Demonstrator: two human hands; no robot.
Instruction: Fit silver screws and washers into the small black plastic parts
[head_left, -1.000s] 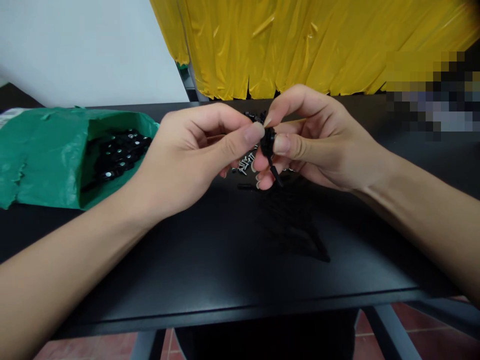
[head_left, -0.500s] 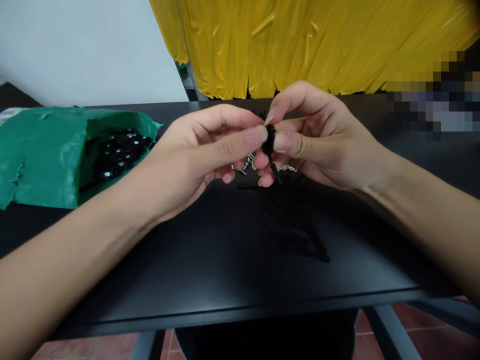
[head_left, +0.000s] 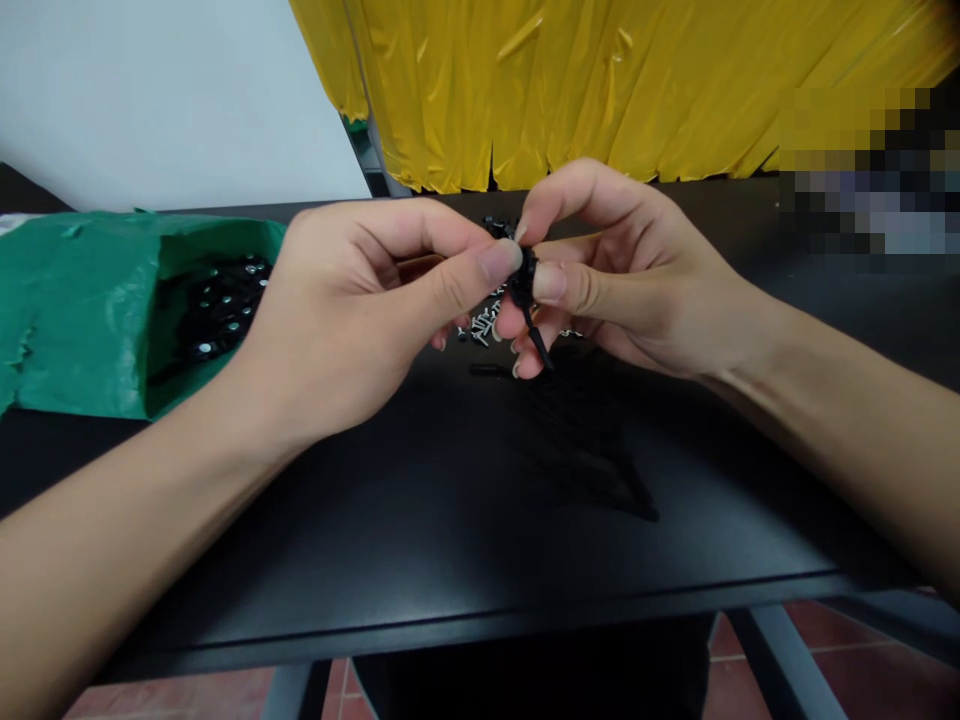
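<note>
Two hands meet on one small black part [head_left: 527,285], held in mid-air above the black table [head_left: 450,520], roughly centre of view. Part has a round head up top and a thin stem [head_left: 538,345] running down and slightly right, so long axis is near vertical, tilted toward the right hand's side.

Right hand [head_left: 622,275]: thumb and forefinger closed on the head from the right, remaining fingers curled under around the stem. Palm faces left, wrist in from the right edge, forearm low.

Left hand [head_left: 360,300]: thumb tip pressed against the head from the left, forefinger curled over behind it. Whether it holds a second piece between those tips is hidden. Palm turned inward, forearm coming up from the lower left corner.

Both hands equally close to the part; fingertips nearly touch across it.

Directly behind and below the hands: a loose scatter of small silver screws [head_left: 480,325] on the table, plus a dim pile of black pieces under the right hand. Far left: green plastic bag [head_left: 82,300], mouth open, full of black round parts [head_left: 217,310]. Yellow sheeting [head_left: 600,80] hangs behind.
</note>
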